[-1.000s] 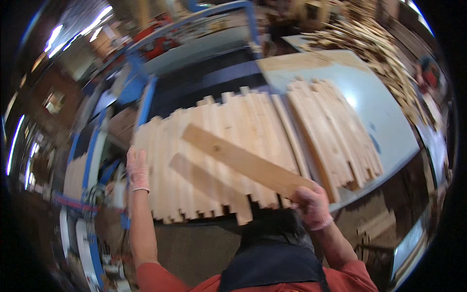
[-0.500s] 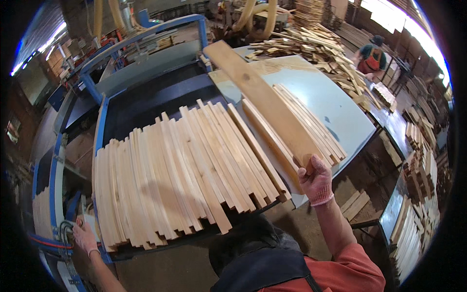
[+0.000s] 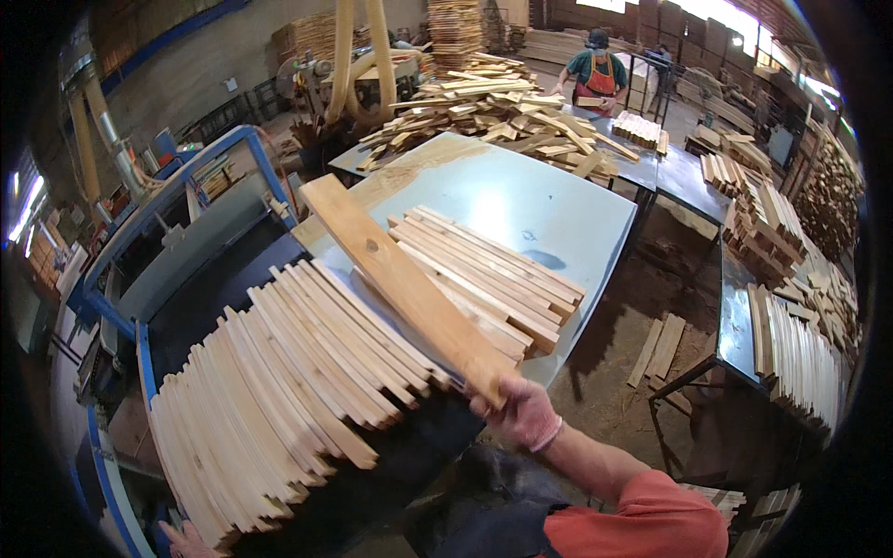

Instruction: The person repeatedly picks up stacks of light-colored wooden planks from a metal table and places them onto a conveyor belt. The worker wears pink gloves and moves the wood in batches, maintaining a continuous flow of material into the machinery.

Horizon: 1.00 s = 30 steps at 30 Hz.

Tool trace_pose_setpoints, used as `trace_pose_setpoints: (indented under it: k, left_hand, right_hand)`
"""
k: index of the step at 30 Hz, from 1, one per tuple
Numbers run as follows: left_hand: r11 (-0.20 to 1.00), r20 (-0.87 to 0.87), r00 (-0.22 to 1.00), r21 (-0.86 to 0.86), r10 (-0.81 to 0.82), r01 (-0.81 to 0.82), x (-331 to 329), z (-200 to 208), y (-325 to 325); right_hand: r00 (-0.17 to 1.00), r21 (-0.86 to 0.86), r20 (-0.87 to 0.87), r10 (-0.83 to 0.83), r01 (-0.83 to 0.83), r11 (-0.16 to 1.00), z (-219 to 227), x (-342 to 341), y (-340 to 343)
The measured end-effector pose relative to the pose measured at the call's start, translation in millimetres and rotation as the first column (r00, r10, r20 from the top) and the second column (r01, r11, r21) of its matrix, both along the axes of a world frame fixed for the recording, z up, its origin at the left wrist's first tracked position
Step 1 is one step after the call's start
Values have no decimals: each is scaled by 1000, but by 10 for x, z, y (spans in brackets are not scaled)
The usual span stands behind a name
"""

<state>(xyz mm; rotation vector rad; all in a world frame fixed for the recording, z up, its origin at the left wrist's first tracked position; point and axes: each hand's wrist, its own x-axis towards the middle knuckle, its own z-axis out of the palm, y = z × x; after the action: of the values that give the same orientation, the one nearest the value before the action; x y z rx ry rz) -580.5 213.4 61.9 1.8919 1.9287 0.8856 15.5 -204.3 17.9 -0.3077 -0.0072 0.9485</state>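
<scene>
My right hand [image 3: 523, 415], in a pinkish work glove, is closed round the near end of a long flat wooden board [image 3: 400, 284]. The board slants away to the far left, above the gap between two groups of strips. Beneath and left of it lies a wide row of pale wooden strips [image 3: 270, 391], side by side on the dark machine bed [image 3: 409, 465]. To its right, a smaller group of strips [image 3: 484, 274] rests on a light blue-grey tabletop [image 3: 577, 219]. My left hand [image 3: 189, 541] shows only partly at the lower edge, beside the row's near left corner; its grip is hidden.
A blue machine frame [image 3: 144, 363] borders the bed on the left. Behind the tabletop is a heap of loose wood pieces [image 3: 493, 112]. A co-worker [image 3: 597, 74] stands at a far table. Metal tables [image 3: 735, 321] with stacked strips line the right; two boards [image 3: 658, 349] lie on the floor.
The view has swung right, so the bed and strips sit farther left. My right hand still grips the board, now lower in the picture. My left hand has slipped mostly out at the lower edge.
</scene>
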Motion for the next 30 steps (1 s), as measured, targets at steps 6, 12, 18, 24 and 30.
trace_pose_setpoints:
  k: [6, 12, 18, 24, 30]
  left_hand:
    - [849, 574, 669, 92, -472, 520, 2412, 223, -1257]
    - [764, 814, 460, -30, -355, 644, 3322, -326, -1649]
    - [664, 790, 440, -56, -426, 745, 4253, -277, -1877]
    - [653, 904, 406, -228, -133, 722, 4561, -478, -2162]
    - [590, 817, 485, -233, -313, 773, 5014, -360, -2133]
  right_hand:
    - [936, -313, 212, 281, -208, 927, 30, 91, -241]
    - [929, -360, 352, 113, 23, 933, 546, 1453, 473]
    - [699, -190, 678, -226, 464, 865, 2089, 4384, 2001]
    - [489, -561, 738, 464, 63, 826, 1248, 3362, 2347]
    - [402, -680, 717, 570, 221, 699, 520, 3249, 1207]
